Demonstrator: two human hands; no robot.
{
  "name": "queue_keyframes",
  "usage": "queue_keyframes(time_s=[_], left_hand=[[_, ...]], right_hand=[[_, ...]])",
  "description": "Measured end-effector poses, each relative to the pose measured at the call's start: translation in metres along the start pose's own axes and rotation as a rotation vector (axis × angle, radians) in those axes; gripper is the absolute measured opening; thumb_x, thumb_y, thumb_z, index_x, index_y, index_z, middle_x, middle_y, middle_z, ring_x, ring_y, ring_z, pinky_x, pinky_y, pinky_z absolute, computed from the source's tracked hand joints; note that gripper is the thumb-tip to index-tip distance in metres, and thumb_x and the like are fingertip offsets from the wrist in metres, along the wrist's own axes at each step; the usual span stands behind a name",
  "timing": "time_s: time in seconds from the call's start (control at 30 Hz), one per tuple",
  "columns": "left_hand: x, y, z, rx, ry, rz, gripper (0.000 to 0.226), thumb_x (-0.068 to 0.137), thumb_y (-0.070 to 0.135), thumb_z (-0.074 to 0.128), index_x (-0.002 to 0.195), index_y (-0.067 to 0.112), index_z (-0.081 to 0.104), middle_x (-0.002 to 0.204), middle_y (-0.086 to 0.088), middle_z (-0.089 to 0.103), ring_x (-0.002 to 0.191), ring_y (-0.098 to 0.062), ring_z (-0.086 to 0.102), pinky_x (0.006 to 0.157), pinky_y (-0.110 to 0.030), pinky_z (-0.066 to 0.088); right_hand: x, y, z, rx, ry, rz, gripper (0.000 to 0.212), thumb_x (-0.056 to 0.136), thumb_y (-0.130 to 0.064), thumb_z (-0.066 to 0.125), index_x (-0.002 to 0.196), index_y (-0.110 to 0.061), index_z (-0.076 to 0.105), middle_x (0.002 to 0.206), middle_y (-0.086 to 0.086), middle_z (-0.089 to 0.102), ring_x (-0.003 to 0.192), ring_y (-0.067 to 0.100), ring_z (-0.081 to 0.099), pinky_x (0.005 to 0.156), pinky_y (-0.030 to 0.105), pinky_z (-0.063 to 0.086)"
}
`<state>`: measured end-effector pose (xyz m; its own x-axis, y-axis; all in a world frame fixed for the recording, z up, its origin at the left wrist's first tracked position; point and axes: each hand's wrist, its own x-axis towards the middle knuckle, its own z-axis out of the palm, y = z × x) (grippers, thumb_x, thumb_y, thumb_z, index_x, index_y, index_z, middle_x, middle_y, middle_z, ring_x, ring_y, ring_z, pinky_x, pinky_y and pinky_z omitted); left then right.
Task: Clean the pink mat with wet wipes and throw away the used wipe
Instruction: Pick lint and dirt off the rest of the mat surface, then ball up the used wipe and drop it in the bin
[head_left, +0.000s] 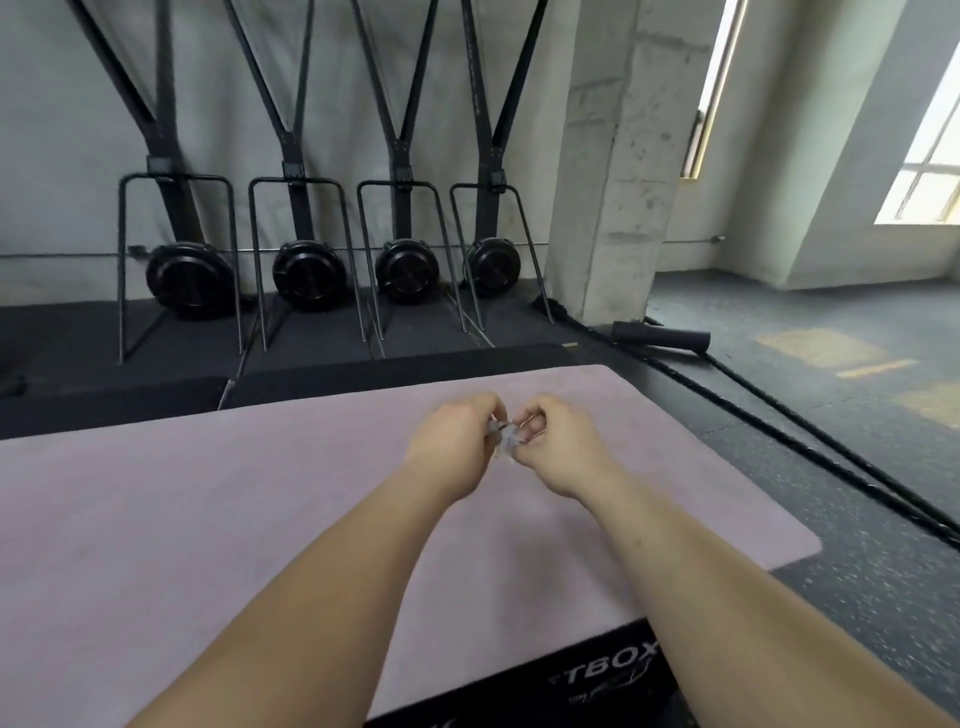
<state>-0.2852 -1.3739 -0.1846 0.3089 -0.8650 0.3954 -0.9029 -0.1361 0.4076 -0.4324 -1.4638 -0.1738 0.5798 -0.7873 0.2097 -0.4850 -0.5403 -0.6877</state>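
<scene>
Mostly hidden between left hand (457, 439) and right hand (558, 449), a crumpled wipe (506, 435)

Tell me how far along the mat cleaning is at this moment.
Done: hard to judge; the pink mat shows no clear wet marks. In hand: the left hand and right hand both pinch a small crumpled wipe above the mat, either opening it or balling it up. Left: throwing the wipe away; nothing to throw it into is in view.
</scene>
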Motion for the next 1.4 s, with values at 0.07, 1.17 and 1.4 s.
queue_keyframes(time_s=[0.07,1.17,1.4], left_hand=[[0.000,-0.014,-0.004,-0.010,0.000,-0.023,0.013,0.097,0.021,0.063,0.107,0.030,0.061,0.106,0.004,0.070,0.097,-0.027,0.063,0.080,-0.040,0.055],[0.048,-0.091,-0.325,0.055,0.089,-0.785,0.011,0.095,0.019,0.063,0.094,0.030,0.061,0.088,0.011,0.064,0.084,-0.020,0.061,0.069,-0.036,0.052],[-0.027,-0.146,-0.428,0.037,0.226,-0.837,0.018,0.089,0.021,0.071,0.097,0.031,0.059,0.091,0.012,0.070,0.086,-0.020,0.065,0.074,-0.041,0.056]], right_hand=[[0.008,-0.003,0.009,-0.003,-0.030,-0.002,0.029,0.078,-0.018,0.081,0.099,-0.027,0.063,0.083,-0.008,0.070,0.077,0.011,0.065,0.069,0.027,0.054],[0.165,-0.320,0.045,0.330,-0.670,-0.095,0.020,0.078,-0.025,0.082,0.095,-0.032,0.073,0.093,-0.014,0.073,0.082,0.004,0.069,0.068,0.025,0.054],[0.125,-0.450,0.099,0.354,-0.778,-0.208,0.024,0.078,-0.046,0.078,0.100,-0.041,0.068,0.090,-0.009,0.073,0.084,0.014,0.074,0.079,0.046,0.061]])
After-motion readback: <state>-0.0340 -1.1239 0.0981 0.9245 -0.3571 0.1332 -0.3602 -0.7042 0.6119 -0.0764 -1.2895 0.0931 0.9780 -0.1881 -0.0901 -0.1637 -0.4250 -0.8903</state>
